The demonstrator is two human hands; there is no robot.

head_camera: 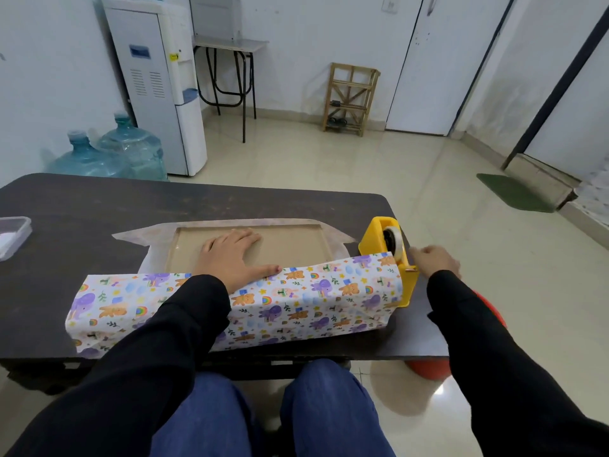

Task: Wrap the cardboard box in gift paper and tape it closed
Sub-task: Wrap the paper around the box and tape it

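Sitting at a dark low table (99,206), a person in black sleeves and blue trousers is working on a wrap job, and the table is filling most of the lower view. Behind its far left corner a white water dispenser (155,87) is standing against the wall, with two blue water jugs (131,150) sitting on the floor beside it.

On the table, the gift paper (296,301) with little elephants, bears and rainbows is lying under the cardboard box (290,245). Its near flap is coming up over the box's near edge with the print facing out. The far side is lying flat, with the pale underside showing beyond the box. The box itself is sitting flat around the middle of the table, brown top mostly uncovered.

A yellow tape dispenser (375,239) is standing just off the box's right end, near the table's right edge, and the paper's right end is overlapping its front.

The left hand (230,255) is pressing flat on the box top, fingers straight, thumb stretching along the folded paper edge, not gripping anything. The right hand (435,258) is hovering right by the dispenser's cutter end. It's blurry though, so I honestly can't tell if it's pinching tape or how far it's open.

A clear plastic container (13,232) is sitting at the table's left edge.
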